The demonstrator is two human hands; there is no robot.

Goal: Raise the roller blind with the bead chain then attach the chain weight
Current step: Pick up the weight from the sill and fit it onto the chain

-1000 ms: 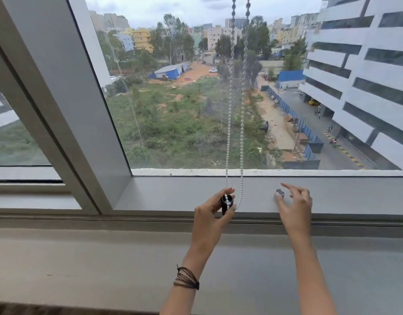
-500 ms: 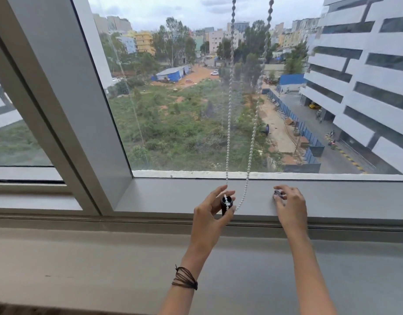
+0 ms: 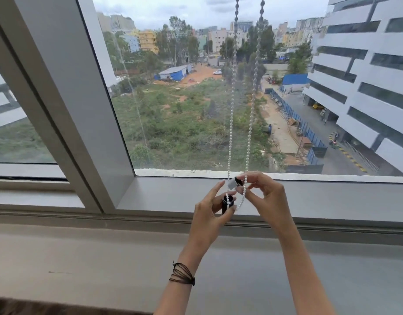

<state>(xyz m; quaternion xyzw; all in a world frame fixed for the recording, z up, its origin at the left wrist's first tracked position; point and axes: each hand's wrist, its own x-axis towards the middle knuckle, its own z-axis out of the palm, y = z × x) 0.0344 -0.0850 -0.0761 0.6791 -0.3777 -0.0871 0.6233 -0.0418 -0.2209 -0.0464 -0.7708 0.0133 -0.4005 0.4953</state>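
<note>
Two weight halves are pinched at the bead chain (image 3: 230, 133) loop: black body (image 3: 225, 203) in left hand (image 3: 207, 220), cap (image 3: 232, 184) just above in right hand (image 3: 267, 198). No blind is visible, so it is judged raised; joining remains.

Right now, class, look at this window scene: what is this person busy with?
A person stands at a window sill, working with both bare hands on a white bead chain that hangs in a loop before the glass. The left hand pinches a small black weight body with the loop's bottom seated in it. The right hand holds a small grey cap piece just above it. The two pieces are not yet joined.
</note>
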